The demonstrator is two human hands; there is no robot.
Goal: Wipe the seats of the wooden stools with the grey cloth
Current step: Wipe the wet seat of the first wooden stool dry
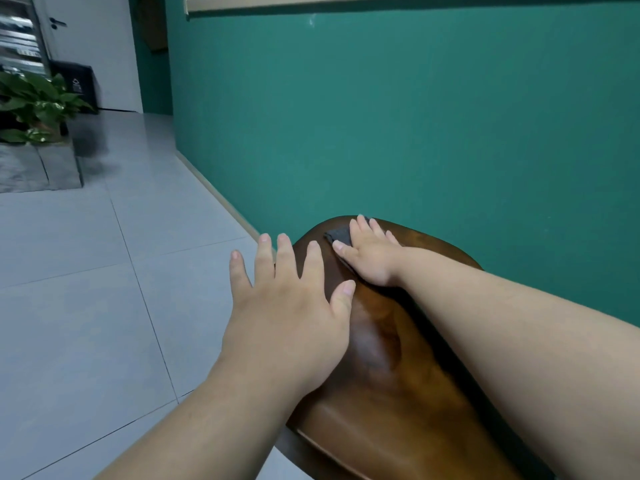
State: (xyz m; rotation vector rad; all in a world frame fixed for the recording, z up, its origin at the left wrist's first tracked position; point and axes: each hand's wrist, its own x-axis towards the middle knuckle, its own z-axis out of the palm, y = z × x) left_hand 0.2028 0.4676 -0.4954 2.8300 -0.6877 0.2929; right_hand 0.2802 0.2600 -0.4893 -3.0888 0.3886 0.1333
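Observation:
A dark brown wooden stool seat (388, 393) fills the lower middle of the head view, close to a green wall. My right hand (369, 252) lies flat on the far end of the seat, pressing down the grey cloth (338, 234); only a folded corner of the cloth shows past the fingers. My left hand (287, 306) rests on the seat's left edge with the fingers spread, holding nothing. Both forearms reach in from the bottom of the frame.
The green wall (415, 116) runs just behind the stool. A grey tiled floor (86, 289) spreads to the left. A potted plant (31, 105) on a dark low block, a black bin and a white door stand at the far left.

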